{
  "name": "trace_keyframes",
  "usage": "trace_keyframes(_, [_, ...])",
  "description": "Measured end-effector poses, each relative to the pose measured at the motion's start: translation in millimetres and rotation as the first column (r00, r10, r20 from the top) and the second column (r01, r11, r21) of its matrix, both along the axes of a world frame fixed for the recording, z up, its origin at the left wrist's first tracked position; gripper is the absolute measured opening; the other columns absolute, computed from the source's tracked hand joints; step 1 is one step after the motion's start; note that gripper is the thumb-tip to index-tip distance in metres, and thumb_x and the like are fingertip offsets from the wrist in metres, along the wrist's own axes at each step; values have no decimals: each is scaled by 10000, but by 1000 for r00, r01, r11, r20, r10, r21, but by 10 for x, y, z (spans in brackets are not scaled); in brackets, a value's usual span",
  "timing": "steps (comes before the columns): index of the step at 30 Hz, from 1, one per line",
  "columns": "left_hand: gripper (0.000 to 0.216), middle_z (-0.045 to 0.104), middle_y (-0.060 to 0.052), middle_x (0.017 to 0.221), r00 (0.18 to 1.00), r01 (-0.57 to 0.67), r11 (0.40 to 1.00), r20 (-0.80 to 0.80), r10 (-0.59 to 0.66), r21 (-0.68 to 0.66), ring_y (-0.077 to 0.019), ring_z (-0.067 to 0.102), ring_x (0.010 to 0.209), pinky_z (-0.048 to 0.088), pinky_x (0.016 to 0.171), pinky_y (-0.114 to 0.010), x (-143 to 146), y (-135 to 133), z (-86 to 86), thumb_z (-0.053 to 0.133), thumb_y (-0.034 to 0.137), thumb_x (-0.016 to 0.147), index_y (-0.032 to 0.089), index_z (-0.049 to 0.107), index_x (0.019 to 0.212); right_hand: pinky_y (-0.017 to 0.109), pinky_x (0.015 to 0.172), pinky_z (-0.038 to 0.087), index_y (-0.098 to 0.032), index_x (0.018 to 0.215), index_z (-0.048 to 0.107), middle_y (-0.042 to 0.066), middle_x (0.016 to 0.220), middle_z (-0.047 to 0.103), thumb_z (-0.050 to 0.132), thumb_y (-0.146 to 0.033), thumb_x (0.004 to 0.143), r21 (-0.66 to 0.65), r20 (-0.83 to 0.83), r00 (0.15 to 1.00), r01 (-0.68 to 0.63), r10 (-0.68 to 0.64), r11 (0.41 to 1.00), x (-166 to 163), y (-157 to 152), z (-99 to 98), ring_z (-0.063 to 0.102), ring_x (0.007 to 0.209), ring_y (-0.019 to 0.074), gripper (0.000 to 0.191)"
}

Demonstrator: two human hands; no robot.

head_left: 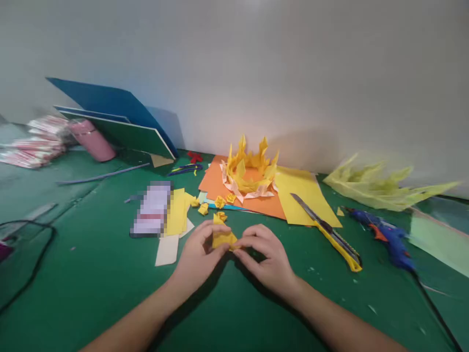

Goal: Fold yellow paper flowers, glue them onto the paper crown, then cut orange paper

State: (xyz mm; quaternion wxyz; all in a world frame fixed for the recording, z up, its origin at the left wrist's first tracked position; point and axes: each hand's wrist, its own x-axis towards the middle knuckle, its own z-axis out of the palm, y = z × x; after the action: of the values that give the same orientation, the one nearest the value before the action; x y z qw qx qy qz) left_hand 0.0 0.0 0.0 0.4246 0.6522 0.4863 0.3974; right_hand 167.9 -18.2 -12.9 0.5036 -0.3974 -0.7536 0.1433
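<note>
Between my two hands, a small piece of yellow paper is held a little above the green table. My left hand pinches its left side between thumb and fingers. At its lower right corner, the thumb and fingertips of my right hand close on the edge. Just beyond lie several small folded yellow paper pieces, some shaped like flowers. Behind them a ring of pointed yellow folded paper with a pale pink base stands on orange sheets. Yellow paper strips lie left of my hands.
A utility knife with its blade out lies at right, beside a blue glue gun and its cord. Pale yellow spiky paper sits behind. On the left are a phone, scissors, a pink bottle and leaning boards.
</note>
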Motion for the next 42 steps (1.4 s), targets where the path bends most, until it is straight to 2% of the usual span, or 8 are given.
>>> trace_keyframes(4, [211, 572, -35, 935, 999, 28, 1000, 22, -28, 8, -181, 572, 851, 488, 727, -330, 14, -21, 0, 594, 164, 716, 226, 656, 907, 276, 624, 464, -205, 774, 661, 20, 713, 594, 604, -186, 821, -15, 17, 1000, 5, -5, 1000, 16, 7, -4, 565, 692, 151, 76])
trace_keyframes(8, [222, 559, -36, 960, 999, 33, 999, 34, -32, -12, -180, 571, 862, 489, 741, -335, 29, -33, -5, 600, 152, 707, 225, 656, 910, 285, 630, 454, -210, 764, 666, 17, 709, 574, 600, -186, 821, -24, 34, 999, 20, -19, 1000, 16, -11, 11, 551, 696, 153, 90])
trace_keyframes(12, [222, 544, -34, 944, 999, 46, 997, 29, -44, -68, -176, 562, 838, 478, 707, -317, 33, -30, -4, 606, 172, 710, 220, 653, 922, 309, 667, 446, -232, 776, 677, 22, 760, 579, 595, -199, 825, 13, 60, 997, 51, -52, 999, 22, -26, 23, 546, 745, 167, 102])
trace_keyframes(15, [229, 543, -39, 939, 996, 47, 986, 87, -33, -157, -168, 553, 804, 468, 664, -296, 34, -16, 20, 634, 208, 694, 196, 645, 922, 323, 692, 444, -238, 795, 676, 26, 789, 590, 628, -245, 820, 6, 55, 997, 58, -58, 998, 35, -20, 13, 548, 769, 175, 54])
trace_keyframes(21, [287, 576, -48, 942, 982, 65, 957, 189, -11, -283, -182, 559, 860, 465, 744, -327, 34, 2, 62, 681, 218, 643, 175, 636, 922, 332, 697, 454, -232, 740, 648, 28, 806, 587, 671, -296, 792, -85, -4, 999, 46, -46, 995, 42, 7, -13, 557, 778, 180, 85])
trace_keyframes(31, [317, 556, -49, 953, 971, 104, 942, 238, -27, -319, -192, 574, 879, 485, 765, -344, 42, -5, 76, 716, 265, 632, 176, 638, 926, 314, 694, 461, -239, 669, 670, 14, 756, 560, 650, -327, 795, -336, -204, 979, -68, -2, 939, 44, 31, 4, 556, 738, 164, 155])
trace_keyframes(36, [291, 574, -50, 951, 983, 99, 959, 175, -54, -265, -186, 568, 853, 484, 747, -341, 20, -1, 51, 695, 270, 664, 188, 646, 939, 312, 697, 456, -241, 675, 677, 12, 761, 567, 658, -322, 783, -392, -224, 975, -77, -13, 917, 46, 39, -17, 561, 743, 168, 136])
trace_keyframes(42, [192, 554, -34, 940, 996, 89, 991, 5, -89, -101, -156, 573, 777, 494, 630, -279, 33, -26, 28, 616, 215, 727, 208, 646, 917, 308, 693, 446, -244, 692, 684, 8, 739, 575, 641, -302, 809, -290, -104, 995, -23, -8, 957, 21, 22, -29, 551, 736, 164, 138])
